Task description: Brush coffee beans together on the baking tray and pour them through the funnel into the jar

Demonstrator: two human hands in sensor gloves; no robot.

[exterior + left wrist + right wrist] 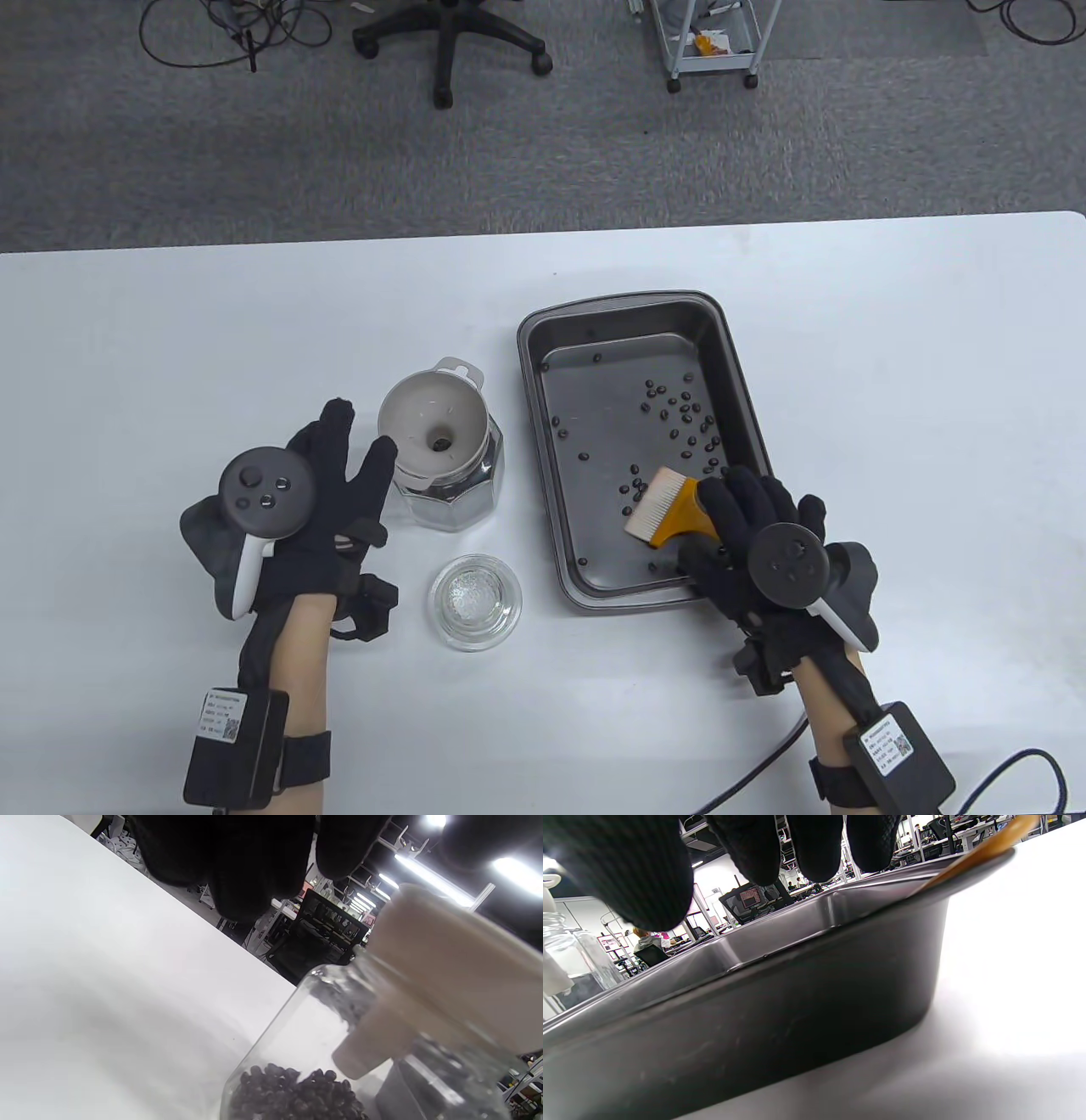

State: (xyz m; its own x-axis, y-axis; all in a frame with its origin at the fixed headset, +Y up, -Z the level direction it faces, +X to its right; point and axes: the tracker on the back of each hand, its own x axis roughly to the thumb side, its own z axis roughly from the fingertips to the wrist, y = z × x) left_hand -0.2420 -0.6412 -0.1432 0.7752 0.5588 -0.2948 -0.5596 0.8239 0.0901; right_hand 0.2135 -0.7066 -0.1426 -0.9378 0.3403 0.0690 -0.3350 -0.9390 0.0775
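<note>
White counter [891,356] carries the baking tray [747,399], coffee beans [679,416] scattered; right hand [755,535] grips the brush [666,508], seemingly mid-sweep; left hand [327,484] rests open beside the funnel-topped jar [475,488]; next, gather beans cornerward.

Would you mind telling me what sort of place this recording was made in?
Most likely an office or lab workspace: grey carpet, a swivel chair base and a wheeled cart beyond the white table, with rows of desks and ceiling strip lights in the wrist views.
</note>
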